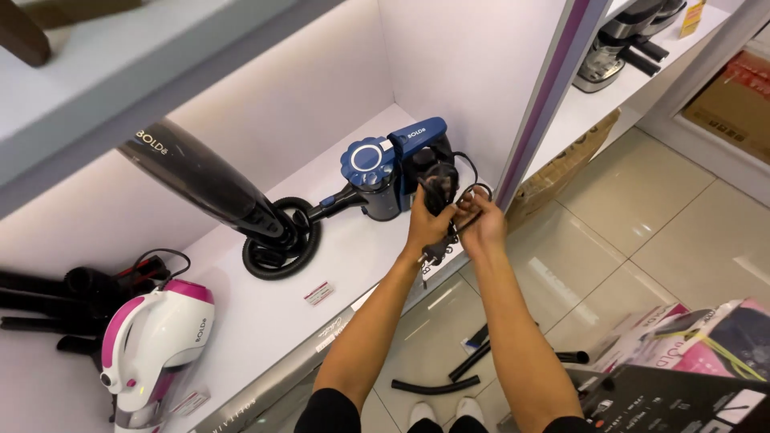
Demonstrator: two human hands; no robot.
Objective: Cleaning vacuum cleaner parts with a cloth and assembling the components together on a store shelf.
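- The white display shelf (265, 313) carried every appliance in view; its bay acted as an open container holding the blue vacuum, a black hose and small label cards.
- The blue handheld vacuum (389, 164) stood at the 12 o'clock side of both hands, near the shelf's front edge. Its hard plastic body looked rigid and moderately heavy; judged best gripped by the top handle, not by the cord.
- A black nozzle tube (200, 180) ran from the vacuum toward 10 o'clock, with a coiled black hose (281, 240) beneath it. The hose appeared flexible and would sag if lifted at one end.
- A pink-and-white handheld vacuum (156, 337) lay at 8 o'clock, well apart from the hands.
- Printed cartons (690, 353) sat at 4 o'clock on the floor; their contents could not be seen.
- The black power cord (449, 200) was bundled between the hands, just in front of the blue vacuum. It appeared light, limp and springy; loops would slip loose unless pinched together.
- The left hand (425, 228) had its fingers closed around the cord bundle, with the plug end hanging below it.
- The right hand (484, 227) had its fingers curled on a loop of the same cord.
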